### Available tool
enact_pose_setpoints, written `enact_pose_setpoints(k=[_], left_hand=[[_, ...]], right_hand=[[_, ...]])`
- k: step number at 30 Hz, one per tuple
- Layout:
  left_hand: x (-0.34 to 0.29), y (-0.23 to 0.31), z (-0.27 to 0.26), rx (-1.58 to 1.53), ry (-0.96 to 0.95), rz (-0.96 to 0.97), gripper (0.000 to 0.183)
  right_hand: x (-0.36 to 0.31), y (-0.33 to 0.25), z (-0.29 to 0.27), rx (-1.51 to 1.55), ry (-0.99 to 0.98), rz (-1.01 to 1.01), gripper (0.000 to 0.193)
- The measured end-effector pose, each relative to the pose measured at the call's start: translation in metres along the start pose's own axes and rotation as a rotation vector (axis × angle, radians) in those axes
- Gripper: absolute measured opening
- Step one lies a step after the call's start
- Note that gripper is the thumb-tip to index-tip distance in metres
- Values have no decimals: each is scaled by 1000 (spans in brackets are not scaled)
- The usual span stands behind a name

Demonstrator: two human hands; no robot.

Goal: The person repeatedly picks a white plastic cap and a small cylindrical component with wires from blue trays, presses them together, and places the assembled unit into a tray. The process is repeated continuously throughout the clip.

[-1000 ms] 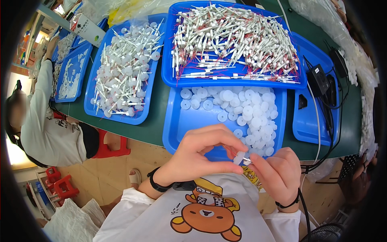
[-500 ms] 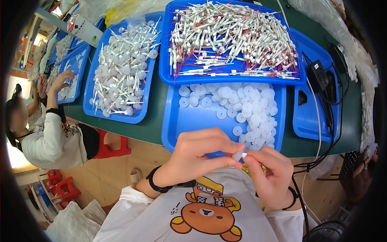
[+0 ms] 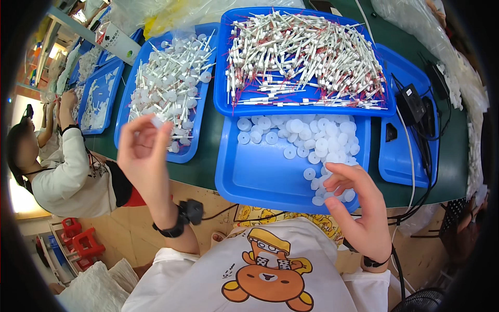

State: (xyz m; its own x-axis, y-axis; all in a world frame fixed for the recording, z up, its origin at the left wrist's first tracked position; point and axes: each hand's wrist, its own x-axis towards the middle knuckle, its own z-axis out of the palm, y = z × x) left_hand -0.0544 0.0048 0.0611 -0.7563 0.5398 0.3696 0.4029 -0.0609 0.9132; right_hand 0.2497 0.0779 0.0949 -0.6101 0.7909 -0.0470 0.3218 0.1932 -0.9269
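Observation:
My left hand (image 3: 144,153) is raised over the near edge of the left blue tray (image 3: 185,151). Its thumb and index finger pinch a translucent white disc (image 3: 157,122), mostly covered by the fingertips. In that tray lie many white sticks fitted with translucent discs (image 3: 171,96). My right hand (image 3: 358,208) hovers above the near right corner of the middle blue tray (image 3: 249,179), thumb and fingers apart, nothing visible between them. Loose translucent discs (image 3: 322,143), each with a small centre hole, are heaped in its right part, close to those fingers.
Another blue tray (image 3: 306,108) overlaps the far part of the disc tray, piled with white sticks with red threads (image 3: 306,54). On the right, a blue tray (image 3: 397,169) holds black adapters (image 3: 410,101) and cables. A co-worker (image 3: 67,161) sits at left near more trays.
My hands were together in front of my chest, fingers on a small disc and white piece. Now the left has swung left with the disc; the right has opened and moved apart.

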Motion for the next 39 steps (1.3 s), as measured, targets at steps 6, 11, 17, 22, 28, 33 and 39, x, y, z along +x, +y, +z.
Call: enact_pose_setpoints(k=[6,11,17,22,28,33,39], left_hand=[[31,-6,-4,838,156,517,42],[-30,16,37,436,-534,409,33],[-90,15,83,331,-761,215,32],[-91,11,86,363,-776,139,30],[-90,8,85,304,-741,180,27],[-90,5,82,346,-802,231,28],[-89,10,80,334,-790,192,31]], right_hand=[[8,0,3,-157,-9,-119,29],[26,1,-9,-461,40,-183,10],[77,0,-25,-728,262,-353,5],[126,12,-24,-784,87,-439,11],[160,22,-22,-850,-159,-371,8],[175,15,-24,-859,-317,-216,4],[174,17,-31,-760,-348,-249,9]])
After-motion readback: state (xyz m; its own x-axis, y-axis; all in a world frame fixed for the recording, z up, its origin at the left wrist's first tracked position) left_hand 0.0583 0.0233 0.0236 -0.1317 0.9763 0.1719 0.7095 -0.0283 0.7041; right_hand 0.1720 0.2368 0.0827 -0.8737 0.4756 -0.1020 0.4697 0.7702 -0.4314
